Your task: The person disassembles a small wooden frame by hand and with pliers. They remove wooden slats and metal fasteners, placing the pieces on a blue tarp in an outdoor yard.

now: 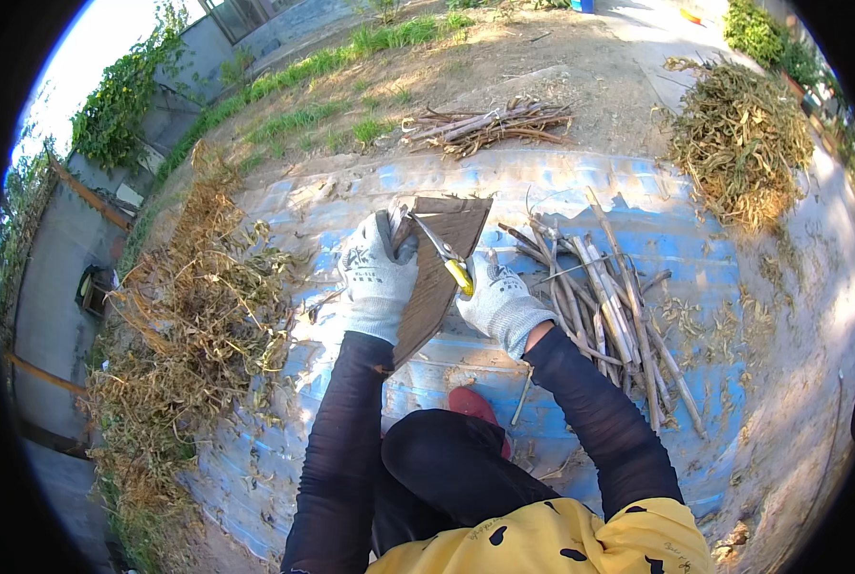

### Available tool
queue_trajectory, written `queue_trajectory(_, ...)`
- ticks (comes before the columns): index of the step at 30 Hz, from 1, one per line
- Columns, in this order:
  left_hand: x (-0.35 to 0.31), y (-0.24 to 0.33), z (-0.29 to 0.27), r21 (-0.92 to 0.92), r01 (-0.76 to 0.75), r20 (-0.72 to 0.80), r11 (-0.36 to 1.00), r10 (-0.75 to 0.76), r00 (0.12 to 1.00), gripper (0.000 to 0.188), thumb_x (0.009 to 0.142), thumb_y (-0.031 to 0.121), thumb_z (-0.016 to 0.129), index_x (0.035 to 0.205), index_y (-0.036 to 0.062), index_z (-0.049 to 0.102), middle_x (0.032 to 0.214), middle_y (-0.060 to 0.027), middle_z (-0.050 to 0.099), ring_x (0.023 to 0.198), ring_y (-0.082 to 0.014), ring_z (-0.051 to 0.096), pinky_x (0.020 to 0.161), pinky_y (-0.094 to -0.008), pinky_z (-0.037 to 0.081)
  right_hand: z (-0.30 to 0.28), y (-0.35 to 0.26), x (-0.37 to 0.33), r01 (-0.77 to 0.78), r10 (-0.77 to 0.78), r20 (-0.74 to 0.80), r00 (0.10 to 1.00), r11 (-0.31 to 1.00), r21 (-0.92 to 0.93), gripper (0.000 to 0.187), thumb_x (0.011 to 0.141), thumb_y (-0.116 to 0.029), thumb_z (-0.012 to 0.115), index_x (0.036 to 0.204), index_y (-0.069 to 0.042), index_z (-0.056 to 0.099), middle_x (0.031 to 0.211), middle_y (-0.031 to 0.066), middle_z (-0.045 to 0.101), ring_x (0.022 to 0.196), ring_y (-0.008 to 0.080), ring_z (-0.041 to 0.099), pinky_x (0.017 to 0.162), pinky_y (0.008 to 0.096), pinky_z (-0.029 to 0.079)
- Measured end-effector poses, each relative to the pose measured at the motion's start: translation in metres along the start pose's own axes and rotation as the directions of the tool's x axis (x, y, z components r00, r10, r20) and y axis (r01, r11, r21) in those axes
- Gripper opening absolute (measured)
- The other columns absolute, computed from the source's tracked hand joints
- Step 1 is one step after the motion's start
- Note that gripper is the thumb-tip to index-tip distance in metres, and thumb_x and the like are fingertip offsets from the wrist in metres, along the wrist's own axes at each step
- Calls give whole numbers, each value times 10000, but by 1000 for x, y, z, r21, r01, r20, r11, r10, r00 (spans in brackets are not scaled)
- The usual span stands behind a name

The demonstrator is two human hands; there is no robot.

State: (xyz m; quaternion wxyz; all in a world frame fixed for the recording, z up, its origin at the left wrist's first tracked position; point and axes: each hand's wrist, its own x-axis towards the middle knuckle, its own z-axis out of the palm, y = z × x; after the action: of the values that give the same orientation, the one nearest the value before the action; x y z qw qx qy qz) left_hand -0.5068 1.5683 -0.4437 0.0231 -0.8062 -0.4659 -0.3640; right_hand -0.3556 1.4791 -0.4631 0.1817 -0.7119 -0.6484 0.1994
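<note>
Grasping a yellow-handled tool (460,275) in the right hand (500,293), metal end slanted across the brown board (437,298), probably for control. Curling the left hand (378,275) at the board's upper-left edge, likely for bracing; cannot tell what, if anything, is pinched there. Outdoors, above dusty blue sheeting (700,258), with loose sticks (611,301) right of the board, 1 bundle (490,126) beyond, dry plants (193,297) left.

sunlit earth (611,86), grey wall (50,320)
</note>
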Motion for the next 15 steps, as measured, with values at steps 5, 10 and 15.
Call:
queue_trajectory(5,1,-2,-3,-5,-15,-46,1000,15,999,310,679,169,699,916,65,528,844,-132,584,810,-329,582,712,-420,451,-26,2,13,41,-40,9,999,981,-189,319,803,-224,563,1037,-24,477,1010,222,579,956,332,588,798,421,466)
queue_trajectory(10,5,-3,-7,31,55,-29,998,-54,998,308,677,173,702,911,69,530,843,-131,581,818,-322,584,718,-417,453,-38,7,24,139,-125,141,982,986,-93,349,787,-247,583,1040,-28,486,1027,204,565,1004,333,562,840,406,446)
queue_trajectory(15,7,-8,-6,24,44,-7,999,-44,999,391,679,181,711,1012,62,542,884,-135,600,841,-330,592,740,-402,463,-34,17,23,145,-137,94,986,985,-92,363,787,-239,575,1071,-32,484,1036,211,566,1003,351,555,858,415,439)
